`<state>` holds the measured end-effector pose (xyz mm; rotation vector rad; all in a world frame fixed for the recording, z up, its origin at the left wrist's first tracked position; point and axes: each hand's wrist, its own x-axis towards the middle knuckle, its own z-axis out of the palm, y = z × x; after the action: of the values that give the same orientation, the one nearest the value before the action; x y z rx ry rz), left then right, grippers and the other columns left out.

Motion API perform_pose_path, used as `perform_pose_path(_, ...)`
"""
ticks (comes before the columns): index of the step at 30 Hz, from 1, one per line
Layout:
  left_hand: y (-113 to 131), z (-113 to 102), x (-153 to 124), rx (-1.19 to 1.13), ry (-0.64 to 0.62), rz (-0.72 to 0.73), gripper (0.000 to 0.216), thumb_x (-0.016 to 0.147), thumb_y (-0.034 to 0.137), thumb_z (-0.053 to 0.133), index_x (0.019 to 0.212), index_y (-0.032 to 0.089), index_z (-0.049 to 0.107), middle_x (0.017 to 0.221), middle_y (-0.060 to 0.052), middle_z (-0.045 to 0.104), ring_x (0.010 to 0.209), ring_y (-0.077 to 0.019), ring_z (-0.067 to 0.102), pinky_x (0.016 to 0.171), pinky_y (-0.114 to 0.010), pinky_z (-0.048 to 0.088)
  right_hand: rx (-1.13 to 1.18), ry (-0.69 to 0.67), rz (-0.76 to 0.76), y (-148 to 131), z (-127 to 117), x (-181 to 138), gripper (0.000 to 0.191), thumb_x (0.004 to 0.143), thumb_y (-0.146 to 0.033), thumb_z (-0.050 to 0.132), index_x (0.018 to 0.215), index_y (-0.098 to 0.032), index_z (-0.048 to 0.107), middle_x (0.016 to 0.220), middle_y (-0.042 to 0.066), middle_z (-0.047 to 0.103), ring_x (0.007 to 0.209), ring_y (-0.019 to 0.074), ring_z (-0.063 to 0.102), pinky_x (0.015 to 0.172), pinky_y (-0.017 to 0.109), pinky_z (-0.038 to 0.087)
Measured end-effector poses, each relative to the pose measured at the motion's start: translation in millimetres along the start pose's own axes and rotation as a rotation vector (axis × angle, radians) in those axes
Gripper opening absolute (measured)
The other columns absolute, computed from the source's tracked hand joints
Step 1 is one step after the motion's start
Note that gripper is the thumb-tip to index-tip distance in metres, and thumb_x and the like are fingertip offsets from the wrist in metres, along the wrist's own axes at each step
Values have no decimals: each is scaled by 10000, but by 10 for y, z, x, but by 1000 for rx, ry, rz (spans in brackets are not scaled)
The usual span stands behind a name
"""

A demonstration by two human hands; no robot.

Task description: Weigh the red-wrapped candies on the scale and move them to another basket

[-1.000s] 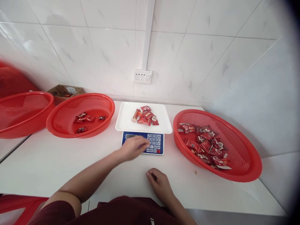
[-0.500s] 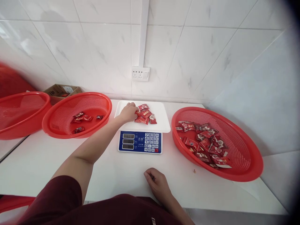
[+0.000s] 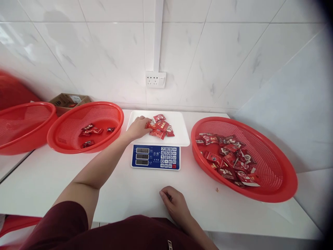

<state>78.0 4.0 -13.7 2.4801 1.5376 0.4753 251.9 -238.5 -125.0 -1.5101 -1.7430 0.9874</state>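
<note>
My left hand [image 3: 137,127] reaches over the white tray [image 3: 179,133] of a blue-faced scale [image 3: 155,157] and pinches a red snack packet [image 3: 148,125] at the left edge of a small pile of red packets [image 3: 160,127]. My right hand [image 3: 175,205] rests on the white table [image 3: 47,177] near its front edge, fingers curled under, nothing visible in it.
A red mesh basket [image 3: 270,189] at the right holds several red packets. A second red basket [image 3: 65,144] left of the scale holds a few packets; a third [image 3: 23,139] is at the far left. A cardboard box [image 3: 68,100] and a wall socket [image 3: 155,79] lie behind.
My left hand went from the scale's keypad up to the tray and closed on a packet at the pile's left edge. My right hand stayed put.
</note>
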Motion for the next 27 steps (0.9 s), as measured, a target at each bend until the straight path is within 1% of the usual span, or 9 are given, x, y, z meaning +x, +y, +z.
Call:
perform_pose_path(2,-4,15,-19,-22,-16,-23,295,757,288,556,1044,220,562,1044,-64,538,978,-233,541,815,-342,460,-1,-1,1,-9,-4,2,236,863,-297,429,703,-191,566,671,10,601,603,135,532,575,226,412)
perform_pose_path(5,-10,28,-37,-31,-18,-43,280,757,177,508,1027,223,565,1050,-61,531,895,-205,582,781,-319,472,-2,-1,-2,-20,-9,1,234,861,-293,428,703,-191,566,675,13,604,609,137,537,578,226,416)
perform_pose_path(7,-18,23,-47,-21,2,-46,314,742,116,486,1026,226,562,1056,-61,539,909,-210,583,779,-316,472,-3,-2,-2,-23,-12,-1,235,861,-295,428,701,-190,565,671,13,602,605,137,535,576,227,416)
perform_pose_path(12,-59,-28,-72,-5,103,-79,401,745,33,433,1079,230,532,1095,-65,563,955,-221,575,778,-311,464,0,-1,2,-18,-17,-5,239,864,-302,429,699,-190,561,668,12,596,604,137,531,577,227,417)
perform_pose_path(14,-77,-42,-79,1,125,-84,428,743,11,423,1096,230,525,1105,-65,569,982,-223,567,782,-307,459,-2,-6,0,-17,-16,-4,241,865,-300,428,695,-191,559,668,11,596,607,137,533,580,228,418)
perform_pose_path(18,-76,-29,-77,-33,143,-96,351,781,79,462,1092,225,536,1107,-62,567,923,-206,587,762,-295,463,-3,-7,-7,-17,-9,-2,235,864,-294,431,701,-191,565,676,13,603,611,137,537,582,231,422)
perform_pose_path(22,0,4,-49,-154,139,-78,264,837,248,479,1092,218,544,1128,-58,553,839,-166,601,757,-281,478,-3,0,-2,-25,-6,-3,231,863,-285,434,705,-192,575,680,15,612,613,137,542,583,231,428)
perform_pose_path(24,51,15,-31,-179,132,-38,265,858,317,454,1083,223,560,1118,-55,563,891,-178,586,793,-297,476,-10,5,-3,-30,-5,-3,232,862,-285,435,702,-193,576,675,15,611,609,139,541,581,234,427)
perform_pose_path(27,112,28,-12,-92,122,51,287,856,363,456,1071,236,598,1132,-53,565,1081,-230,487,924,-358,416,-16,13,-9,-36,-5,-3,239,860,-286,432,696,-193,578,665,14,608,599,139,538,573,234,424)
